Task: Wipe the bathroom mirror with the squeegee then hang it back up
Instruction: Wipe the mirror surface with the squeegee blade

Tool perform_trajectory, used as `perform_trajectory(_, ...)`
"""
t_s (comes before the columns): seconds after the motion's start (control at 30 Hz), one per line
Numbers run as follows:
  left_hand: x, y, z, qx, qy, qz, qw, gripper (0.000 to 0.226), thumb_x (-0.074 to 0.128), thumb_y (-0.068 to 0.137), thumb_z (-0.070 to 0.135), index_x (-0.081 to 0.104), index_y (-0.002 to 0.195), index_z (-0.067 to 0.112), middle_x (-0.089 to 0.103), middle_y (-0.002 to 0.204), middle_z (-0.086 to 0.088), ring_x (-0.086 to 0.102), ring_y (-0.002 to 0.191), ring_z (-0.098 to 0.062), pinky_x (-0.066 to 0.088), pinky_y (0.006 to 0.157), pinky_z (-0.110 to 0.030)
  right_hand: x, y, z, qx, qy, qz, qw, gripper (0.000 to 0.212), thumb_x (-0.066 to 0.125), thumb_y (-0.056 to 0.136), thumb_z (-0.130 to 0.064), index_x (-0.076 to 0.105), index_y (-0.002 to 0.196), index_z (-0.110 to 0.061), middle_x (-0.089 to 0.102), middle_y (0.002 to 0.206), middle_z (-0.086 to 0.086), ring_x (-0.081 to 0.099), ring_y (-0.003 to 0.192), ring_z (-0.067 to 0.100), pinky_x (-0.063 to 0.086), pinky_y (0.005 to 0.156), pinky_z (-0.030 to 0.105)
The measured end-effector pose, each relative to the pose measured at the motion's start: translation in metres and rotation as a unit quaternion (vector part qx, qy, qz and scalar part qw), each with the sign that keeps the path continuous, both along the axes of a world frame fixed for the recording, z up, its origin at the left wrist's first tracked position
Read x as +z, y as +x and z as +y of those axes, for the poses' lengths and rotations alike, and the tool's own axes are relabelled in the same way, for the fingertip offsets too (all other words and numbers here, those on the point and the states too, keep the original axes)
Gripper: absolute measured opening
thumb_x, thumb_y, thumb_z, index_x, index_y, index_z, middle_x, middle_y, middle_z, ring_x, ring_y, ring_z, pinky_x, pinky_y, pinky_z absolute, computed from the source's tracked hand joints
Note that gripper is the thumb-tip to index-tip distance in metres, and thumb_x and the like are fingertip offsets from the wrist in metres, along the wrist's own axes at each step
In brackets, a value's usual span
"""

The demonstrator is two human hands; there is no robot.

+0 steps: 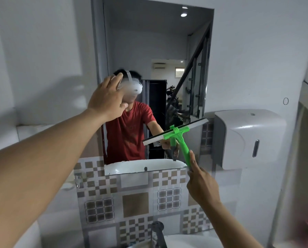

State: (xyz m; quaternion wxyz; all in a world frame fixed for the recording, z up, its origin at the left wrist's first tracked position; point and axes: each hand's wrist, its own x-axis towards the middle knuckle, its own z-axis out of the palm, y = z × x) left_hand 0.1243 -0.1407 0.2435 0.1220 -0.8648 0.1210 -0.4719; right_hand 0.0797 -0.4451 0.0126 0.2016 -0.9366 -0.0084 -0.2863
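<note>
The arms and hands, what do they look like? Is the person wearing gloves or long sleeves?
No gloves and no long sleeves. Both forearms are bare right down to the left hand and the right hand. No watch, ring or bracelet shows on either one. The fingernails look short and plain. In the mirror, the reflection shows a red T-shirt with short sleeves.

You are gripping a squeegee (176,136) of glossy green plastic; above your grip its blade is showing a pale matt strip with a dark rubbery edge. Beyond the grip the mirror (149,51) is looking smooth and shiny. Right of your grip the dispenser (246,138) is gleaming as smooth white plastic. Below your grip the patterned tiles (135,203) are looking smooth and faintly glossy, and the tap (158,231) is showing dark metal.
</note>
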Motion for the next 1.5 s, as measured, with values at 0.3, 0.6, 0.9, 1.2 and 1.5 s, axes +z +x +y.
perform_trajectory(0.3, 0.002, -0.003, 0.003, -0.004, 0.014, -0.003, 1.000, 0.074, 0.073, 0.083, 0.036, 0.042, 0.147, 0.017, 0.031, 0.157, -0.020, 0.032, 0.139, -0.042, 0.037, 0.111, -0.056, -0.034, -0.016, 0.047, 0.032, 0.146, 0.068, 0.986, 0.088, 0.052, 0.100, -0.011, -0.012, 0.157, -0.028, 0.070, 0.100, 0.012, 0.049, 0.055, 0.008, 0.043, 0.048, 0.023)
perform_trajectory(0.6, -0.006, 0.000, 0.011, 0.008, 0.005, 0.006, 1.000, 0.076, 0.074, 0.082, 0.035, 0.039, 0.149, 0.020, 0.027, 0.159, -0.017, 0.030, 0.140, -0.043, 0.038, 0.109, -0.056, -0.044, -0.015, 0.103, 0.057, 0.324, 0.084, 0.941, 0.089, 0.045, 0.098, -0.003, -0.014, 0.156, -0.034, 0.059, 0.079, 0.004, 0.057, 0.061, 0.018, 0.045, 0.048, 0.031)
perform_trajectory(0.9, -0.006, 0.007, 0.014, -0.005, 0.001, -0.002, 1.000, 0.077, 0.071, 0.083, 0.037, 0.037, 0.150, 0.021, 0.027, 0.160, -0.018, 0.028, 0.142, -0.043, 0.037, 0.112, -0.057, -0.060, -0.030, 0.144, 0.101, 0.422, 0.108, 0.894, 0.075, 0.044, 0.102, -0.010, -0.001, 0.159, -0.027, 0.056, 0.076, 0.003, 0.054, 0.060, 0.013, 0.047, 0.049, 0.025)
perform_trajectory(1.2, -0.013, 0.003, 0.023, -0.007, 0.015, -0.004, 1.000, 0.068, 0.072, 0.084, 0.037, 0.046, 0.144, 0.016, 0.033, 0.157, -0.017, 0.032, 0.140, -0.041, 0.040, 0.108, -0.055, -0.065, -0.032, 0.196, 0.148, 0.470, 0.103, 0.864, 0.074, 0.044, 0.104, -0.019, -0.007, 0.157, -0.033, 0.061, 0.081, 0.001, 0.058, 0.065, 0.010, 0.055, 0.056, 0.026)
perform_trajectory(1.5, -0.012, 0.003, 0.025, -0.018, 0.013, -0.011, 1.000, 0.058, 0.073, 0.083, 0.036, 0.056, 0.132, 0.011, 0.035, 0.158, -0.016, 0.035, 0.140, -0.041, 0.041, 0.107, -0.055, -0.088, -0.028, 0.236, 0.169, 0.360, 0.093, 0.913, 0.096, 0.045, 0.103, -0.022, -0.037, 0.135, -0.060, 0.061, 0.083, 0.003, 0.066, 0.067, 0.021, 0.060, 0.061, 0.042)
